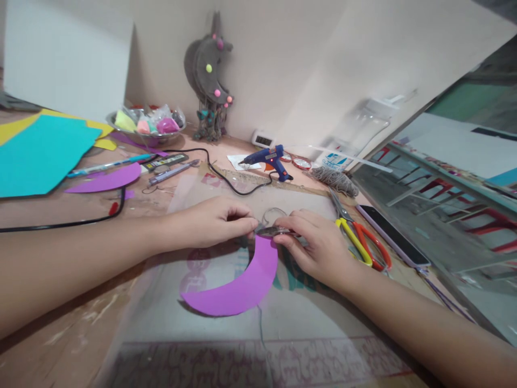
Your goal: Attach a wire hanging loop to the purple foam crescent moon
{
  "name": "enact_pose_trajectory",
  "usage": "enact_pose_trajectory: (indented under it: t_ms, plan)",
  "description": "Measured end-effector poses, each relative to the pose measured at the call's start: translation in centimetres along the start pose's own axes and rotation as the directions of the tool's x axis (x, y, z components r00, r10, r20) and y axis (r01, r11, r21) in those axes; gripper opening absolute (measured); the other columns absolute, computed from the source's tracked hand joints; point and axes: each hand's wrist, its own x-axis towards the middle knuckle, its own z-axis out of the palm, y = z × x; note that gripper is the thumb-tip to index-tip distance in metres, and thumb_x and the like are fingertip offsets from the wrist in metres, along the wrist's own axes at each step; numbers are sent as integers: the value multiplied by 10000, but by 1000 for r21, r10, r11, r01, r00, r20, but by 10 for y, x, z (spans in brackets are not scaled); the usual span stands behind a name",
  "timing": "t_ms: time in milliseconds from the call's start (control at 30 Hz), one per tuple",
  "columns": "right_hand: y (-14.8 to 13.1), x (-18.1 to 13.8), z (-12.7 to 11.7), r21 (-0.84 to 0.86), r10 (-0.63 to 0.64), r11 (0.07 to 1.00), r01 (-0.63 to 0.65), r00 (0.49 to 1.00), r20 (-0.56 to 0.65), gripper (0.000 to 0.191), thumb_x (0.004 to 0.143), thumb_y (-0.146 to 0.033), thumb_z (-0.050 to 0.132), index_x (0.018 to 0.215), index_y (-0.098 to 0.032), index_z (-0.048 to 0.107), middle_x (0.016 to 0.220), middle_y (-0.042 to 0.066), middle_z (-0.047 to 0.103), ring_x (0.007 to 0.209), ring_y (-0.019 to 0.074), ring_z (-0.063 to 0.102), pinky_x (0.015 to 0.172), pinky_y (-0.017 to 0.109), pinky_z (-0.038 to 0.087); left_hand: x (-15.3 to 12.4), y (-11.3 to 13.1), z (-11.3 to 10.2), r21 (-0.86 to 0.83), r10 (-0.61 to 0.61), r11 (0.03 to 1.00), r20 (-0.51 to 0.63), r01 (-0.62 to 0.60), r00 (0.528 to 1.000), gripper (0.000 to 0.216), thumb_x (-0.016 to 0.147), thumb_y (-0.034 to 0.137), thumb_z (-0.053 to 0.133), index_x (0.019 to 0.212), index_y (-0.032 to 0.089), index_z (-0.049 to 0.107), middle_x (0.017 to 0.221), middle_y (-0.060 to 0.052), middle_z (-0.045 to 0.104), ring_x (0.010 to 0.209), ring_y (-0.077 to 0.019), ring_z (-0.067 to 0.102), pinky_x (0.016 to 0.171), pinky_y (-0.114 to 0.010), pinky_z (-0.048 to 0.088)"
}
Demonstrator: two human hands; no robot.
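A purple foam crescent (242,285) lies on a clear plastic sheet (210,323) in the middle of the desk. My left hand (210,221) is closed in a pinch at the crescent's upper tip. My right hand (315,242) grips small dark pliers (274,231) at the same tip. A thin wire loop (271,214) rises between the two hands. What my left fingers pinch is too small to name.
Yellow and orange scissors (359,242) and a phone (391,234) lie to the right. A blue glue gun (269,159) with its black cord (226,180) sits behind. Teal paper (36,153), a purple cut-out (107,179), pens and a bowl of craft bits (147,126) lie at the left.
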Motion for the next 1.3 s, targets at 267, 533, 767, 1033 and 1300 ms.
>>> enact_pose_trajectory:
  t_ms: [267, 533, 767, 1033, 1300]
  plan:
    - [0, 1, 1, 49, 12, 999, -12, 1000, 1, 226, 906, -362, 473, 930, -169, 588, 732, 38, 592, 683, 159, 533, 619, 267, 369, 0, 2, -2, -34, -44, 998, 21, 45, 999, 259, 856, 289, 442, 694, 142, 582, 585, 46, 517, 500, -66, 431, 519, -189, 348]
    - [1, 2, 2, 123, 42, 991, -45, 999, 25, 221, 908, -353, 471, 910, -168, 592, 730, 31, 595, 690, 151, 546, 615, 257, 374, 0, 2, -2, -29, -37, 999, 21, 37, 999, 260, 861, 289, 444, 694, 142, 577, 595, 43, 518, 510, -65, 437, 501, -179, 338]
    - [-1, 1, 1, 17, 6, 1000, -6, 1000, 0, 231, 905, -366, 477, 927, -166, 589, 725, 39, 587, 693, 163, 531, 620, 271, 367, 0, -1, -1, -39, -42, 998, 23, 42, 999, 264, 859, 293, 443, 702, 142, 592, 605, 37, 540, 516, -72, 444, 504, -183, 340]
    - [-1, 2, 1, 18, -8, 1000, 7, 1000, 23, 234, 912, -364, 468, 921, -160, 583, 727, 37, 573, 679, 157, 512, 612, 264, 356, -1, 2, -2, -48, -65, 997, 38, 67, 997, 260, 855, 292, 449, 699, 140, 591, 599, 37, 535, 506, -68, 440, 493, -179, 341]
    - [1, 1, 3, 33, 7, 999, -9, 999, 44, 219, 912, -356, 467, 916, -171, 584, 739, 36, 583, 681, 155, 519, 621, 259, 362, -1, 0, -2, -51, -81, 995, 48, 83, 996, 264, 851, 321, 450, 713, 144, 589, 596, 36, 519, 468, -62, 419, 442, -174, 315]
